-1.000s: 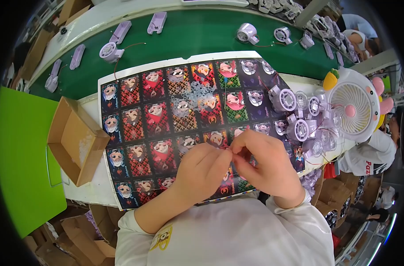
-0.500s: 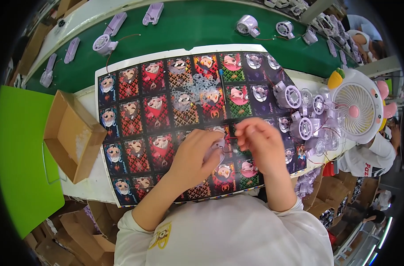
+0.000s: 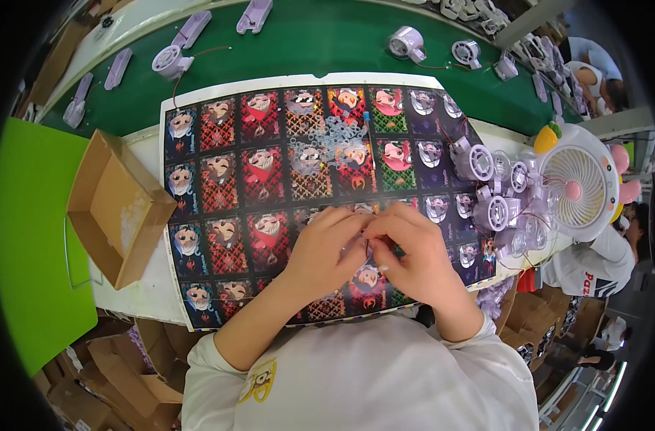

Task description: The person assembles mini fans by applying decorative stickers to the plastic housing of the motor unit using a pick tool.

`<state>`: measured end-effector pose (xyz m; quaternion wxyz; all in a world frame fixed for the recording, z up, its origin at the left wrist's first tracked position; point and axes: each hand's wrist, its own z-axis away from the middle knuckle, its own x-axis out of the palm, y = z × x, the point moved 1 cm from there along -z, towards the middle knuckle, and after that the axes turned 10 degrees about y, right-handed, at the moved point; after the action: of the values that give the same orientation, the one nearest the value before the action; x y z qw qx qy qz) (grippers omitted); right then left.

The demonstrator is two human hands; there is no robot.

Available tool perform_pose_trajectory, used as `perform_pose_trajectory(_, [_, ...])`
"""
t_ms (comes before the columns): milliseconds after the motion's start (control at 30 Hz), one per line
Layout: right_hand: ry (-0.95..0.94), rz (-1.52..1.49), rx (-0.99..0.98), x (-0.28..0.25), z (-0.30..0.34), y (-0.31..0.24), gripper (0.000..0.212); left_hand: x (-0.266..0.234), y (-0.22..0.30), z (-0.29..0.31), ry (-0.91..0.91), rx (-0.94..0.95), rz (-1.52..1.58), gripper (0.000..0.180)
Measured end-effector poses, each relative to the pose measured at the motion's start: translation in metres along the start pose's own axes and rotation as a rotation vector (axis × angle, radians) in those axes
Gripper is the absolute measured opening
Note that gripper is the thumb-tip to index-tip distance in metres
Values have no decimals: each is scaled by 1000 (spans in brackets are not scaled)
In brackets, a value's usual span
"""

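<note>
Head view: our left hand cups a pale-purple plastic part (mostly hidden from us) at six o'clock from the clear plastic rings; our right hand, at three o'clock, seemingly pinches a thin dark wire. We judge the part light and stiff, best held by its rim, the wire fragile. Half a second ago our right hand hung apart; now both hands meet.
</note>
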<state>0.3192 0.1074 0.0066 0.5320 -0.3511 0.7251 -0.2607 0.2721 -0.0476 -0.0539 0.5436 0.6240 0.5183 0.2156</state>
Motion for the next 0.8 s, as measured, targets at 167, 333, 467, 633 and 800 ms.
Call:
perform_pose_trajectory(167, [-71, 12, -31, -3, -6, -1, 22, -1, 0, 0, 19, 26, 35, 28])
perform_pose_trajectory(333, [-125, 110, -166, -13, -48, 27, 20, -4, -1, 1, -20, 7, 26, 33])
perform_pose_trajectory(467, [-58, 440, -266, -4, -71, 69, 21, -1, -4, 3, -11, -8, 59, 39])
perform_pose_trajectory(633, [-147, 735, -293, -12, -65, 66, 15, -2, -2, 3, 1, -26, 37, 39])
perform_pose_trajectory(800, [-102, 751, -280, -18, -48, 78, 23, 0, 0, 7, 74, -85, 46, 38])
